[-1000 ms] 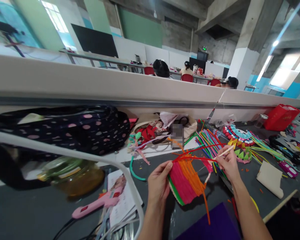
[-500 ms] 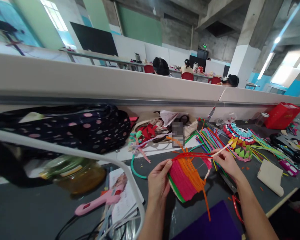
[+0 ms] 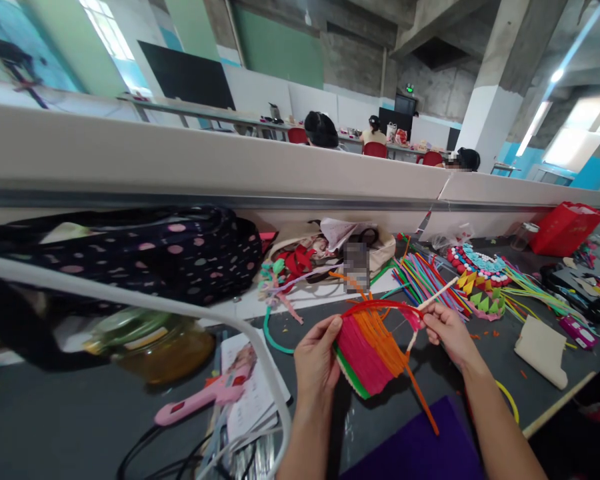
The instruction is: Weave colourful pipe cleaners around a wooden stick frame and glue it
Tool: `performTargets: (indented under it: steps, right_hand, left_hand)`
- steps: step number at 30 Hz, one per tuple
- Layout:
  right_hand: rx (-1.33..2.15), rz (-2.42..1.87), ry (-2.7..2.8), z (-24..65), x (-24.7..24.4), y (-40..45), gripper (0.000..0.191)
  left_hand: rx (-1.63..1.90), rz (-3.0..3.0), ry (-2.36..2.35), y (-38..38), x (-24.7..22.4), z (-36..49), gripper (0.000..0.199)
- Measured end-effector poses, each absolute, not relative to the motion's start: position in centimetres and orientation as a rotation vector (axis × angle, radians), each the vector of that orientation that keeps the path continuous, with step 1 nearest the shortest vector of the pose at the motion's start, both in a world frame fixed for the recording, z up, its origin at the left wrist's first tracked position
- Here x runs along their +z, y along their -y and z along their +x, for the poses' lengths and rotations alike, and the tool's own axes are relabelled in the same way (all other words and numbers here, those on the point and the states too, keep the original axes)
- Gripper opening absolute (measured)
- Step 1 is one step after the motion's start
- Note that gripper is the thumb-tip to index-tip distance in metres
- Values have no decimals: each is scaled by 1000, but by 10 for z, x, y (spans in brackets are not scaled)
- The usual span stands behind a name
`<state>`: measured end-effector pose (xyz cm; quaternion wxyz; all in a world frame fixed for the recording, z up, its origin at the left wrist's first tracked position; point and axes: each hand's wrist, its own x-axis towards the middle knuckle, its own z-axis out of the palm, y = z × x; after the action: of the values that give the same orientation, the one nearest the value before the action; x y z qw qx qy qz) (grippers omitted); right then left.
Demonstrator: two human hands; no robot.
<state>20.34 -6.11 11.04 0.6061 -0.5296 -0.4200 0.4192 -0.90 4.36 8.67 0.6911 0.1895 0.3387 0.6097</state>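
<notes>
- While L hand (image 3: 314, 350) grips striped panel (image 3: 366, 363);
- R hand (image 3: 447, 331), R of panel, pinches pale strip (image 3: 441, 291) + red strip (image 3: 380, 304);
- prob. best: red taut, flat.

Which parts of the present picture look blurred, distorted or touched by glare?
Head view, left: the glass jar looks smeared. Head view, upper right: a bright light carries a long streak, and the window is washed out. Head view, right: the pillar leans, perhaps from lens or head tilt. Head view, centre: the striped craft in the left hand looks fairly clear.
</notes>
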Motion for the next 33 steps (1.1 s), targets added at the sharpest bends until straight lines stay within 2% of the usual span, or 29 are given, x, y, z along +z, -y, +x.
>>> performTargets:
  steps: [9, 17, 24, 33]
  right_hand:
    - [984, -1286, 1024, 207, 113, 61, 22]
    - [904, -1384, 966, 202, 112, 62, 34]
    - [635, -1493, 1300, 209, 115, 64, 17]
    - [545, -1592, 1390, 215, 110, 68, 16]
  left_hand:
    - [1371, 418, -761, -43, 85, -8, 31]
    - [1387, 474, -744, -42, 85, -8, 30]
    - [1391, 561, -768, -41, 88, -9, 27]
    - [1383, 609, -778, -40, 86, -8, 26]
